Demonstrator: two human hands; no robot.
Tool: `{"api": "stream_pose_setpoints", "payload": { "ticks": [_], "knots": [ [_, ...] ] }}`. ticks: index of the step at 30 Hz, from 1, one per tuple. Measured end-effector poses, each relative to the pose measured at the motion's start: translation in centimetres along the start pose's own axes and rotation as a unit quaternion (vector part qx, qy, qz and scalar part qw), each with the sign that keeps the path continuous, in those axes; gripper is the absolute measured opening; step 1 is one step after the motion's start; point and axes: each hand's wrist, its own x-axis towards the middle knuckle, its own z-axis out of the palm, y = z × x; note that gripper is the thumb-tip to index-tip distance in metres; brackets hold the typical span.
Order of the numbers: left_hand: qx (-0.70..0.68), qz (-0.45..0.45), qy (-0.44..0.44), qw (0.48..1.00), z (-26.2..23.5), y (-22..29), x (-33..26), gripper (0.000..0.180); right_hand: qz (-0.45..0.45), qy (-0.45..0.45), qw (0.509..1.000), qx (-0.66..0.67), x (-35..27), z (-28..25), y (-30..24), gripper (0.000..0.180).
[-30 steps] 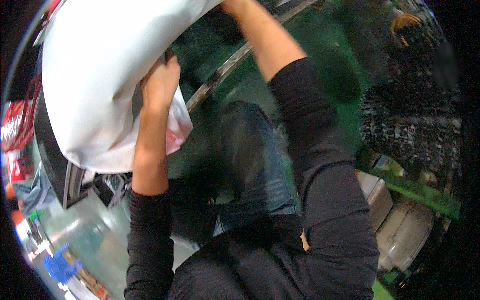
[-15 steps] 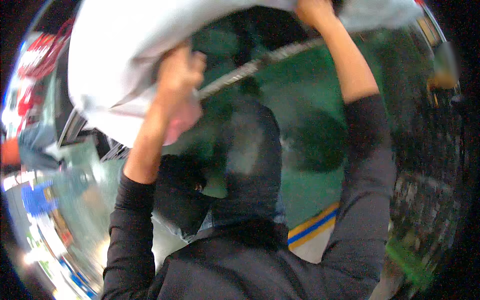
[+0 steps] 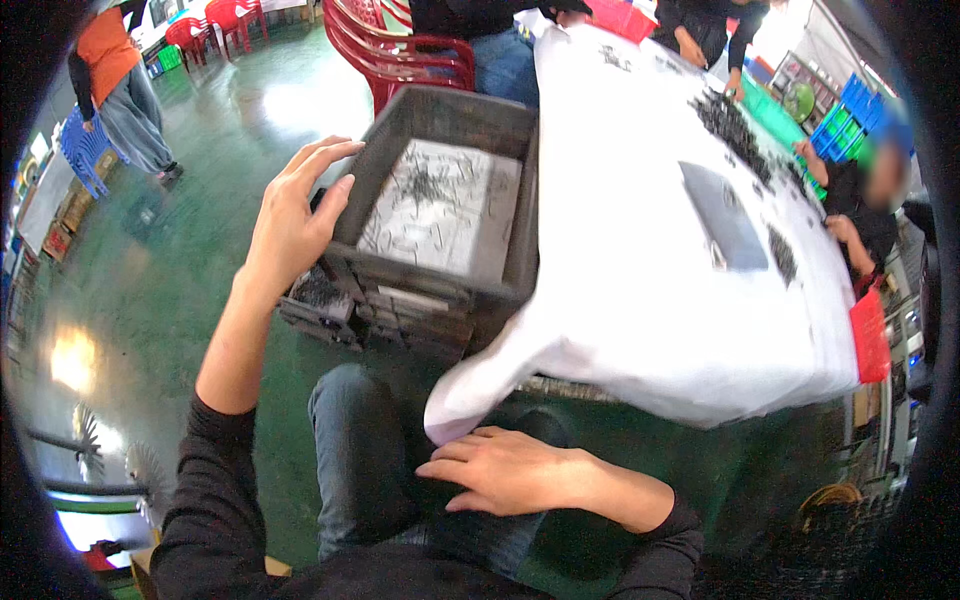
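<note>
My left hand (image 3: 295, 210) is open, fingers spread, at the left rim of a dark grey plastic crate (image 3: 455, 112). Whether it touches the rim I cannot tell. Inside the crate a white sheet (image 3: 455, 205) carries thin, small dark pieces. Above my lap my right hand (image 3: 515, 472) is palm down with its fingers apart, holding nothing visible. Just beyond its fingers hangs the loose corner of a white cloth (image 3: 620, 230), which covers the table on the right. A flat grey sheet or bag (image 3: 722, 215) and heaps of small dark pieces (image 3: 735, 130) lie on the cloth.
The crate tops a stack; a smaller dark box (image 3: 320, 305) stands beside it. Stacked red chairs (image 3: 425, 50) are behind. Co-workers sit around the table, near a red basket (image 3: 868, 338) and blue crates (image 3: 850, 110). A person in orange (image 3: 108, 75) stands far left.
The bunched white cloth that both hands were at is now spread over the table. My hands have come off it, and my view has swung to show the crate and table.
</note>
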Motion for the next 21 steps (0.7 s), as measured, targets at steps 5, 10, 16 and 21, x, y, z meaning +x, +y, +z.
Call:
{"api": "stream_pose_setpoints", "payload": {
  "ticks": [5,10,16,21],
  "knots": [
    [-0.079,-0.09,-0.141,0.983,-0.6,-10.2,4.8,0.037,0.002,0.008,1.0,0.019,3.5,-10.3,-3.4,0.051],
    [-0.226,-0.274,-0.253,0.9,1.8,-13.8,5.9,0.071,0.03,-0.031,0.997,0.068,4.7,-16.7,-5.2,0.049],
    [-0.25,-0.384,-0.326,0.827,4.2,-11.4,3.6,0.092,0.155,0.044,0.966,0.201,6.2,-20.8,-5.7,0.041],
    [-0.194,-0.409,-0.297,0.84,5.1,-11.2,3.5,0.072,0.348,0.384,0.853,0.057,5.3,-21.9,-1.4,0.032]
  ]
}}
